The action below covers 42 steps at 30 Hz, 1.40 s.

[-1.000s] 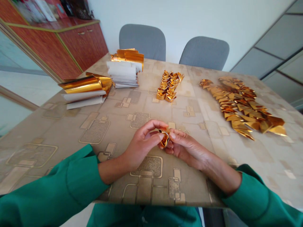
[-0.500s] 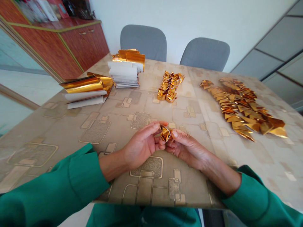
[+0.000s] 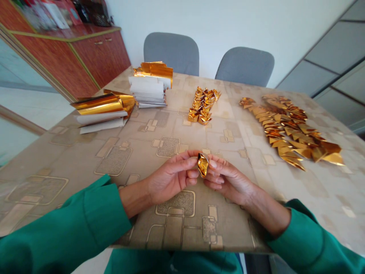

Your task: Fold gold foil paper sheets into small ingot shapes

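Observation:
Between my hands, above the near part of the table, is a small folded gold foil paper piece [image 3: 203, 166], shaped like a little hollow boat with its opening toward me. My left hand [image 3: 172, 175] pinches its left side between thumb and fingers. On the other side my right hand [image 3: 228, 177] grips it with thumb and forefinger, the other fingers curled below. Farther off, two close rows of finished-looking folded gold foil pieces [image 3: 203, 104] stand on the patterned tablecloth [image 3: 137, 150].
Stacked gold foil sheets with pale backs [image 3: 148, 91] sit at the back left, beside a second pile of foil sheets [image 3: 104, 110]. Overlapping folded foil pieces [image 3: 291, 129] spread across the right. Two grey chairs [image 3: 171, 53] stand behind the table; a reddish wooden cabinet [image 3: 99, 57] is at the left.
The foil piece has turned more upright and its opening has become wider and rounder. Both hands have shifted slightly, still pinching it from either side.

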Each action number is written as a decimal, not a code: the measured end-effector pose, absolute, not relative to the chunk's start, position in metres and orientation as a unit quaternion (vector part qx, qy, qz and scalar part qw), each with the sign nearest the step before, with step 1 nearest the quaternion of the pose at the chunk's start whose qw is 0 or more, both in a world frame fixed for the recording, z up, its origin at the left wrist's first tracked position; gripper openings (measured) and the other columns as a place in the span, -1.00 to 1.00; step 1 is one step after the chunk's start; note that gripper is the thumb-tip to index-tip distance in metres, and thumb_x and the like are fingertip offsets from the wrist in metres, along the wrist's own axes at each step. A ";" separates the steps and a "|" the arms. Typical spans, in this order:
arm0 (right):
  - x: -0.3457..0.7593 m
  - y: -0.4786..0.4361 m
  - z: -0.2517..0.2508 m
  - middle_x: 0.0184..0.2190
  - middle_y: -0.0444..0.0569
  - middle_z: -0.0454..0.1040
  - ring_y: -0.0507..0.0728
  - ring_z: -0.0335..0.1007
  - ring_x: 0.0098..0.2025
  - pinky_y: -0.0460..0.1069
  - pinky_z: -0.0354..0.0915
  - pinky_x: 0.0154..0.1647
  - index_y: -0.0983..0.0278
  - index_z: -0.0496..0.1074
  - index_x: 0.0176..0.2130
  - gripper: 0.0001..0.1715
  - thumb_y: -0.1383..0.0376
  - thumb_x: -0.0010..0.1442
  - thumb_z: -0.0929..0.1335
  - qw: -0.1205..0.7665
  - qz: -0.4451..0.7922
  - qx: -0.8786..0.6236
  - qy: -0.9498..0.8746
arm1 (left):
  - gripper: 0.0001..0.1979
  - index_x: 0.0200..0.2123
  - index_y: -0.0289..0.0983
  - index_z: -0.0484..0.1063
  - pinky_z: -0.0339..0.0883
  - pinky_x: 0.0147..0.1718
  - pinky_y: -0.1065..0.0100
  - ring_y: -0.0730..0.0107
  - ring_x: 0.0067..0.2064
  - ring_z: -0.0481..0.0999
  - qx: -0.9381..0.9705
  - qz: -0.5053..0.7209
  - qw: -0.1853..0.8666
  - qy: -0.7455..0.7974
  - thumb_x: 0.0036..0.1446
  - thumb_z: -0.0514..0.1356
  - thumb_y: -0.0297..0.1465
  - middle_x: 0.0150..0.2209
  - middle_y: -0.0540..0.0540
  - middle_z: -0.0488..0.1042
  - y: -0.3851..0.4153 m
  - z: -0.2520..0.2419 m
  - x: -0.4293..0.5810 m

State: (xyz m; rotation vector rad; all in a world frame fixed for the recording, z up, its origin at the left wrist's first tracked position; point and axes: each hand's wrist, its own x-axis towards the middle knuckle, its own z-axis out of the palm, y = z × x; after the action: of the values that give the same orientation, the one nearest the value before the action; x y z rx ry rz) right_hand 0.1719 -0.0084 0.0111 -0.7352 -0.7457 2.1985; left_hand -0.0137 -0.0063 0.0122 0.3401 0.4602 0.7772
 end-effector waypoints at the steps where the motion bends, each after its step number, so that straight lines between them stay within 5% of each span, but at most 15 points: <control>1: 0.172 -0.009 0.012 -0.63 -0.31 0.05 -0.09 -0.22 -0.59 -0.18 -0.16 -0.61 0.29 0.43 -0.28 -0.77 0.25 0.11 0.49 0.345 0.847 -0.281 -0.289 | -0.78 -0.19 -0.33 0.51 0.35 -0.52 0.62 0.68 -0.50 0.40 0.161 0.371 0.888 0.219 0.05 0.36 -0.52 -0.39 0.02 0.46 -0.007 0.012 -0.014; 12: 0.172 -0.007 0.008 -0.66 -0.33 0.02 -0.10 -0.27 -0.63 -0.16 -0.20 -0.65 0.30 0.37 -0.40 -0.77 0.25 0.12 0.47 0.337 0.846 -0.284 -0.299 | -0.67 -0.09 -0.19 0.45 0.40 -0.50 0.58 0.62 -0.49 0.43 0.235 0.362 0.865 0.255 0.05 0.35 -0.46 -0.39 0.04 0.46 -0.011 0.012 -0.014; 20: 0.169 -0.008 0.009 -0.68 -0.33 0.07 -0.12 -0.21 -0.65 -0.15 -0.18 -0.64 0.30 0.39 -0.39 -0.77 0.25 0.11 0.48 0.320 0.838 -0.304 -0.322 | -0.83 -0.19 -0.23 0.44 0.36 -0.58 0.55 0.58 -0.53 0.39 0.267 0.389 0.820 0.323 0.10 0.25 -0.43 -0.45 0.04 0.42 -0.014 0.013 -0.009; 29: 0.170 -0.007 0.009 -0.65 -0.32 0.02 -0.11 -0.24 -0.63 -0.17 -0.17 -0.64 0.29 0.34 -0.39 -0.76 0.26 0.12 0.46 0.331 0.846 -0.295 -0.295 | -0.75 -0.11 -0.29 0.46 0.46 -0.48 0.52 0.56 -0.47 0.47 0.187 0.377 0.872 0.250 0.10 0.27 -0.47 -0.37 -0.02 0.48 -0.010 0.011 -0.013; 42: 0.174 -0.006 0.011 -0.65 -0.34 0.05 -0.13 -0.27 -0.68 -0.18 -0.20 -0.71 0.28 0.31 -0.37 -0.78 0.26 0.17 0.43 0.321 0.863 -0.262 -0.291 | -0.75 -0.22 -0.26 0.46 0.24 -0.68 0.68 0.74 -0.63 0.33 0.135 0.359 0.896 0.224 0.02 0.37 -0.55 -0.49 0.13 0.36 -0.011 0.013 -0.014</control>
State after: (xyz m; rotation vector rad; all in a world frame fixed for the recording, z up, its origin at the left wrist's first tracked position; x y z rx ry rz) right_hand 0.1740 -0.0056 0.0114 -0.6871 -0.7633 2.2668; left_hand -0.0139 -0.0107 0.0126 0.2795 0.4651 0.7438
